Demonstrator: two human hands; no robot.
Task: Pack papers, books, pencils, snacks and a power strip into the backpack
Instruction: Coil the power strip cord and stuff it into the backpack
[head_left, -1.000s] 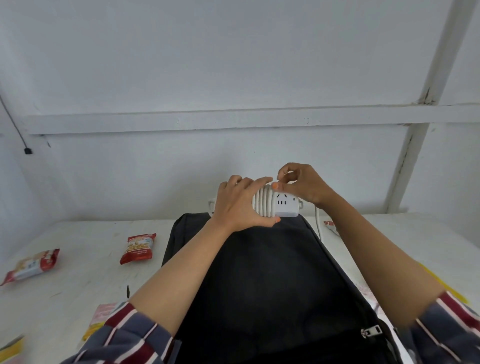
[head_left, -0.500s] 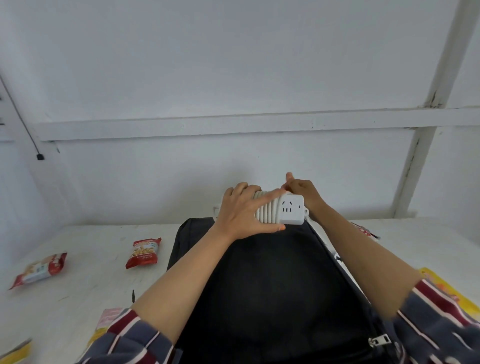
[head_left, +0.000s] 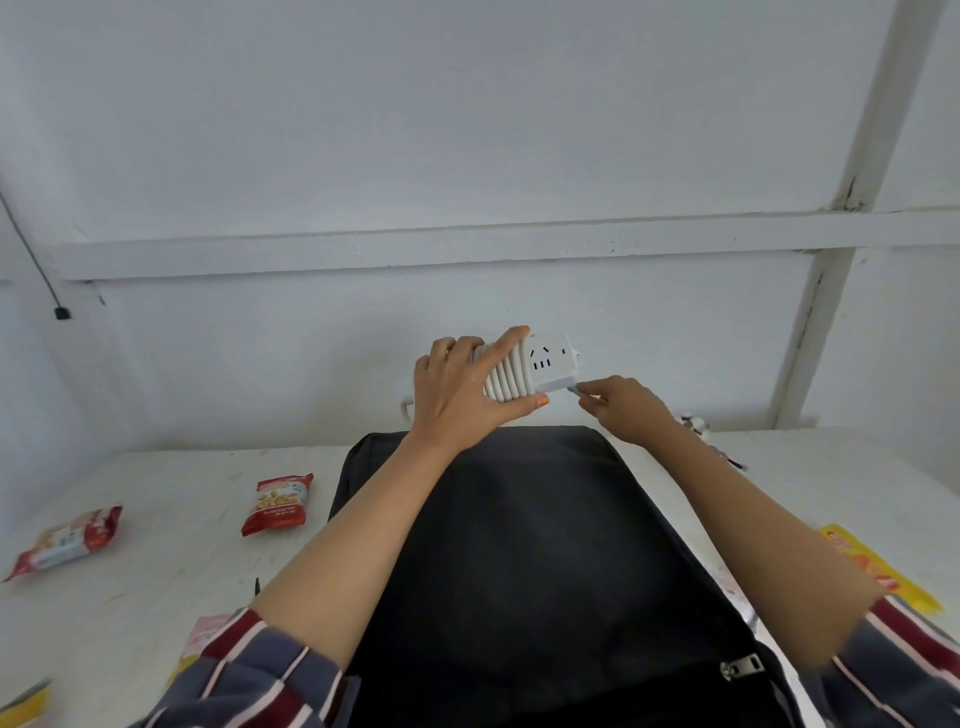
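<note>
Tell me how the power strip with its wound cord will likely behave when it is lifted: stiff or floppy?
The power strip body looks like a hard block, so probably stiff. The cord coils lie tight under the left hand, but may loosen if released. The right hand pinches the free end, which likely flops.

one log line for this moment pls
left hand: grips power strip | right hand: pinches cord end | backpack: lies on table | snack packs: outside
</note>
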